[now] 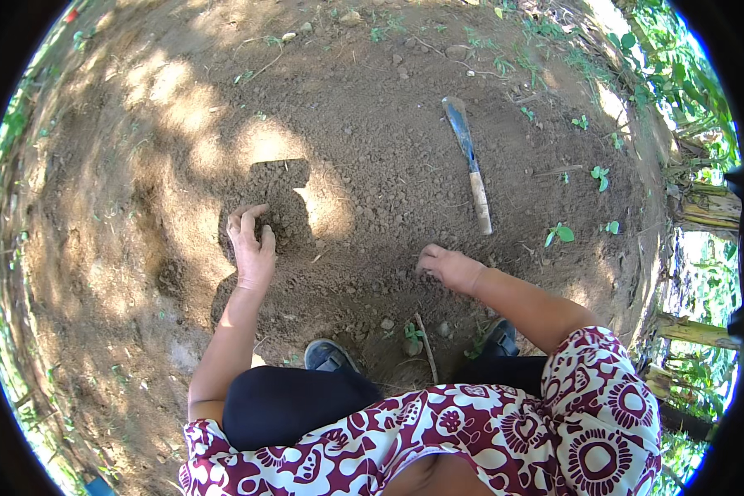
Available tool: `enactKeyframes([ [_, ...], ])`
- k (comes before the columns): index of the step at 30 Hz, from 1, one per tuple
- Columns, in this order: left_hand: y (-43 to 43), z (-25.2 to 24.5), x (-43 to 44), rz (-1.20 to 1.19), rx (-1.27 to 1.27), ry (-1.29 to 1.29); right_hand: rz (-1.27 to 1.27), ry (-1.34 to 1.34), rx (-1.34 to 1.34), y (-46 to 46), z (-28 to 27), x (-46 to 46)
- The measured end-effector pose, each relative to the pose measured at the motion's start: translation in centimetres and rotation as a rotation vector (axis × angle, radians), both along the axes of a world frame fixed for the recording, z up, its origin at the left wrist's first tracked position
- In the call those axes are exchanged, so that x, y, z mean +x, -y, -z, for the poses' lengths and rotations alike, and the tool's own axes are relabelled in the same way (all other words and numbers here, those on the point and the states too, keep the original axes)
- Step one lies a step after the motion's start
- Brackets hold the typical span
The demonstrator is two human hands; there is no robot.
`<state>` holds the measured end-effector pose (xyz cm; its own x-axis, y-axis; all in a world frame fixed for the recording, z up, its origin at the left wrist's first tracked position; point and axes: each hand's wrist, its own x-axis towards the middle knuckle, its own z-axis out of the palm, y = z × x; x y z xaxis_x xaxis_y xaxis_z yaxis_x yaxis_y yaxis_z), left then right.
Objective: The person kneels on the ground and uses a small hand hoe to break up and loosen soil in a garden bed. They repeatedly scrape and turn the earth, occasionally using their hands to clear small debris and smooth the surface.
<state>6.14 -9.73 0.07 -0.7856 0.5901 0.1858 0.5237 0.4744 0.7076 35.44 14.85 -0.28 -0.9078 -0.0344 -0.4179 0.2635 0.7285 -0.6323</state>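
Loose, crumbly brown soil (372, 211) spreads before me. My left hand (251, 248) is low over it at the left, fingers bent and apart, with nothing visible between them. My right hand (449, 266) reaches down to the dirt right of centre. Its fingers curl toward the soil, and the back of the hand hides whether anything is in them. Beyond that hand a machete (467, 161) lies flat on the ground. Its pale wooden handle points toward me, and its broad blade, partly smeared with soil, points away.
Between my shoes (328, 356) are a stick (426, 347), a small stone (387, 323) and a leafy seedling (413, 332). Several seedlings (559, 234) grow at the right. Thick plant stems (710, 206) stand along the right edge. Small stones (350, 18) lie at the far side.
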Motion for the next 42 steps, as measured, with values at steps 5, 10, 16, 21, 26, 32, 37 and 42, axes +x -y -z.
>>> enactKeyframes([
  [5, -0.9, -1.2, 0.3, 0.065, 0.006, -0.059, 0.15, -0.252, 0.03, -2.7, -7.2, -6.2],
  [10, -1.6, -1.8, 0.1, 0.078, -0.013, -0.089, 0.244, -0.091, 0.216, -4.7, -9.6, -11.6],
  [16, 0.4, -1.5, -2.1, -0.041, -0.04, -0.123, 0.597, -0.271, 0.17, -6.7, -3.7, -10.3],
  [21, 3.1, 0.0, -3.9, -0.204, -0.009, -0.321, 0.915, -0.527, 0.423, -3.3, 1.0, -9.5],
  [26, 4.7, 3.2, -5.1, -0.371, 0.051, -0.222, 0.831, -0.567, 0.479, 2.6, 2.2, -14.5],
  [32, 4.3, 4.7, -5.6, -0.394, -0.032, -0.068, 0.686, -0.537, 0.12, 6.4, 0.2, -23.6],
  [37, 2.6, 2.6, -3.8, -0.234, -0.089, -0.133, 0.472, -0.481, -0.19, 6.0, -4.4, -24.9],
  [42, -0.1, -0.4, 0.4, 0.224, -0.209, -0.353, 0.485, -0.14, -0.164, -2.8, -9.9, -24.5],
])
